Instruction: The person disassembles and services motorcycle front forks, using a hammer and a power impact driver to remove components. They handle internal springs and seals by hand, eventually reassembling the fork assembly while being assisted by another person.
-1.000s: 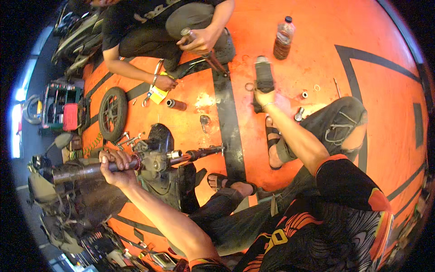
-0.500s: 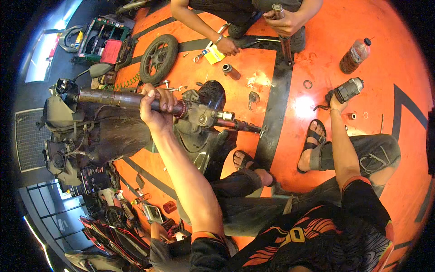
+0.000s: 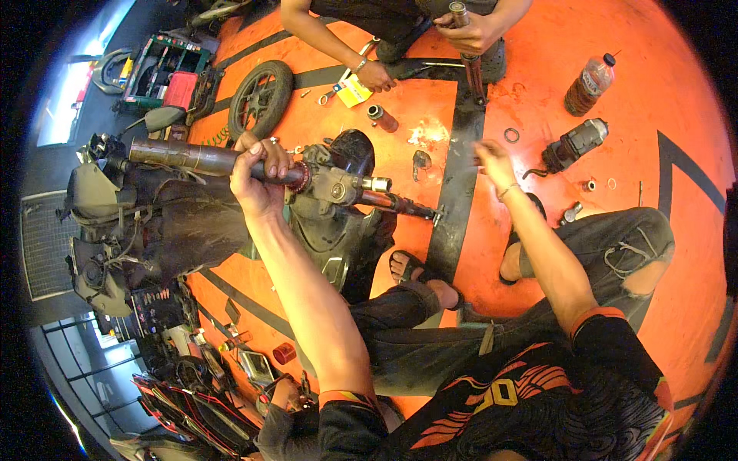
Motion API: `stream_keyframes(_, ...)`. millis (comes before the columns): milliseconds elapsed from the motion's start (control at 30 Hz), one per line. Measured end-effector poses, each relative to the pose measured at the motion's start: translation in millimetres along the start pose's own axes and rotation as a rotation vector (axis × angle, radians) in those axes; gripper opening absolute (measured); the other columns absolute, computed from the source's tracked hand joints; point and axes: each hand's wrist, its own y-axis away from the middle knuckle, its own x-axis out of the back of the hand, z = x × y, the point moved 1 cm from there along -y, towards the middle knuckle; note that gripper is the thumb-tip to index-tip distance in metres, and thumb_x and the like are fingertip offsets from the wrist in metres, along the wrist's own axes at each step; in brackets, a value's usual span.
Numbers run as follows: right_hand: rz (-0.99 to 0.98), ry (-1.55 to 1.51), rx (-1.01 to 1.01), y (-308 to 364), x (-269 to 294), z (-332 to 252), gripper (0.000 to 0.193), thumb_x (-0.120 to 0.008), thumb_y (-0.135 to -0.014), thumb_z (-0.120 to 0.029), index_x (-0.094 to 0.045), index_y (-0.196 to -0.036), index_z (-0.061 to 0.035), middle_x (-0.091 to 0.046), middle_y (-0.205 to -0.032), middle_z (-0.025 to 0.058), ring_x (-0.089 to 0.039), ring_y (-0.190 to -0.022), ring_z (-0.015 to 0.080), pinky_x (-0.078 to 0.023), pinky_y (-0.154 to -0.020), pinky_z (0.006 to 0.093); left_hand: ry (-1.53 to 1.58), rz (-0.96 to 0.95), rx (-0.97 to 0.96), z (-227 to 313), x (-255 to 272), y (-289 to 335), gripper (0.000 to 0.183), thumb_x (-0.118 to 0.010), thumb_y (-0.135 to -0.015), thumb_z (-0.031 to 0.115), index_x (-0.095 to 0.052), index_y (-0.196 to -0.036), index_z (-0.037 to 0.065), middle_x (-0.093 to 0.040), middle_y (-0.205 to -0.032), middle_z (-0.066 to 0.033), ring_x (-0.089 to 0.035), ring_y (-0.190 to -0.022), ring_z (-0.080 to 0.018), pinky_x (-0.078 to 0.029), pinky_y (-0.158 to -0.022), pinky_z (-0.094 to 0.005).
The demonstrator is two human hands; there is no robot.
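My left hand (image 3: pixel 261 170) is wrapped around a brown, worn steering stem (image 3: pixel 188 159), just beside the ring of bearing balls (image 3: pixel 300 177) at its base. Joined to the stem is a dirty grey fork clamp (image 3: pixel 336 190), with a silver tube end (image 3: pixel 377 184) and a thin dark rod (image 3: pixel 411 208) pointing right. My right hand (image 3: pixel 496 164) hovers over the orange floor with nothing visible in it, its fingers loosely apart. Right of it lies a black and grey power tool (image 3: pixel 575 144), apart from the hand.
Opposite me a person's hand (image 3: pixel 470 32) holds a fork tube (image 3: pixel 473 73) upright. A wheel (image 3: pixel 261 98), a short dark cylinder (image 3: pixel 384 118), a ring (image 3: pixel 511 135) and a bottle of dark liquid (image 3: pixel 590 84) are on the floor. Scooter bodywork (image 3: pixel 154 207) stands at left.
My right hand has let go of the power tool, now lying on the floor, and moved left. My left hand keeps its grip on the stem. The whole view has shifted slightly.
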Motion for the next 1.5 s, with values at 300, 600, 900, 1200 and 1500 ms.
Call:
stream_keyframes(300,-0.482,0.332,0.397,123.4,-98.7,-166.0,0.031,-0.063,-0.091,-0.029,-0.052,-0.101,-0.0008,-0.064,-0.078,0.0243,-0.064,-0.068,0.0403,-0.050,-0.062,0.0451,0.014,-0.016,0.037,-5.1,-20.2,-17.8,0.023,-0.058,-0.085,0.019,-0.040,-0.073,0.012,-0.040,-0.054,-0.0020,-0.043,-0.053,-0.0161,-0.043,-0.061,-0.0337)
stream_keyframes(600,-0.181,0.570,0.717,72.5,-41.5,-147.4,0.020,-0.061,-0.090,-0.019,-0.055,-0.092,-0.0006,-0.065,-0.080,0.0216,-0.065,-0.072,0.0385,-0.049,-0.061,0.0436,-0.007,0.050,0.053,-2.1,-10.6,-8.5,0.025,-0.058,-0.086,0.019,-0.038,-0.073,0.014,-0.040,-0.056,-0.0024,-0.044,-0.055,-0.0164,-0.043,-0.066,-0.0356)
stream_keyframes(900,0.203,1.123,-0.071,-27.8,142.1,30.2,0.033,-0.057,-0.083,-0.025,-0.056,-0.106,-0.0012,-0.066,-0.101,0.0260,-0.063,-0.098,0.0425,-0.050,-0.082,0.0511,-0.190,0.027,-0.076,8.7,-29.2,3.1,0.021,-0.060,-0.087,0.016,-0.043,-0.078,0.008,-0.047,-0.063,-0.0063,-0.051,-0.063,-0.0200,-0.046,-0.078,-0.0394)
stream_keyframes(1200,0.346,1.057,-0.309,-18.6,155.6,56.3,0.035,-0.053,-0.086,-0.026,-0.056,-0.110,-0.0010,-0.064,-0.107,0.0278,-0.062,-0.101,0.0424,-0.049,-0.087,0.0513,-0.243,0.425,-0.288,50.6,-84.1,14.4,0.022,-0.065,-0.091,0.019,-0.049,-0.087,0.005,-0.052,-0.072,-0.0063,-0.055,-0.069,-0.0183,-0.054,-0.071,-0.0399)
stream_keyframes(1500,0.331,0.937,0.042,-28.9,126.5,31.4,0.026,-0.060,-0.082,-0.026,-0.064,-0.098,-0.0052,-0.068,-0.097,0.0214,-0.065,-0.095,0.0383,-0.052,-0.081,0.0469,-0.380,0.508,-0.242,53.9,-113.9,12.5,0.033,-0.067,-0.092,0.029,-0.046,-0.076,0.008,-0.047,-0.065,-0.0029,-0.050,-0.061,-0.0141,-0.050,-0.065,-0.0354)
